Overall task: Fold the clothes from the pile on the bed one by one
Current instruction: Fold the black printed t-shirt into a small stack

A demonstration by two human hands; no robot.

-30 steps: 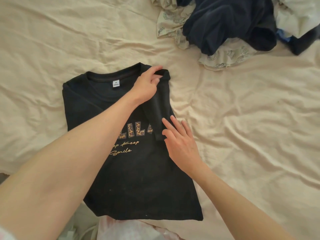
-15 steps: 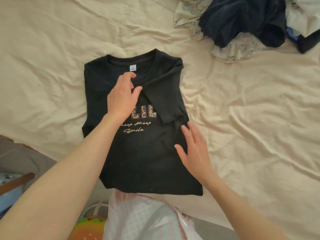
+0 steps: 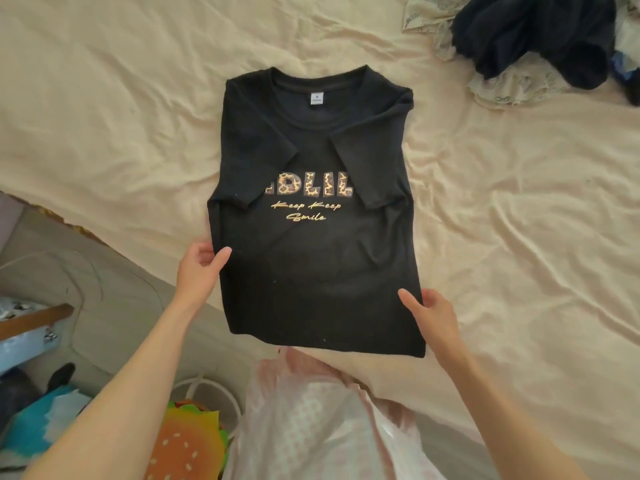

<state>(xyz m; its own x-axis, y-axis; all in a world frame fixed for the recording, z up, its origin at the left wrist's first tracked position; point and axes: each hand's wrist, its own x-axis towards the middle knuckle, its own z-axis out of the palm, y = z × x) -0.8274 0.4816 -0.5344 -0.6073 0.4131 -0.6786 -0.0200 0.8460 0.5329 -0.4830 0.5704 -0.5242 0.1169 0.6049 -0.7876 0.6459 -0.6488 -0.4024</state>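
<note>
A black T-shirt (image 3: pixel 311 265) with gold lettering lies face up on the cream bed sheet (image 3: pixel 519 237), both sleeves folded in over the chest. My left hand (image 3: pixel 199 271) pinches its lower left edge, thumb on top. On the lower right side edge, my right hand (image 3: pixel 429 313) grips the cloth the same way. The hem end looks slightly raised near the bed's edge. The pile of unfolded clothes (image 3: pixel 533 39), dark navy over a pale printed piece, sits at the far right corner.
The bed edge runs diagonally at lower left, with floor beyond it. A pink-white plastic bag (image 3: pixel 322 427) and a burger-shaped cushion (image 3: pixel 187 445) lie below the shirt. A wooden-edged item (image 3: pixel 31 323) stands at the left.
Both hands left the sleeves and chest and slid down to the shirt's lower side edges, now gripping them. The right sleeve now lies folded inward. The view pulled back.
</note>
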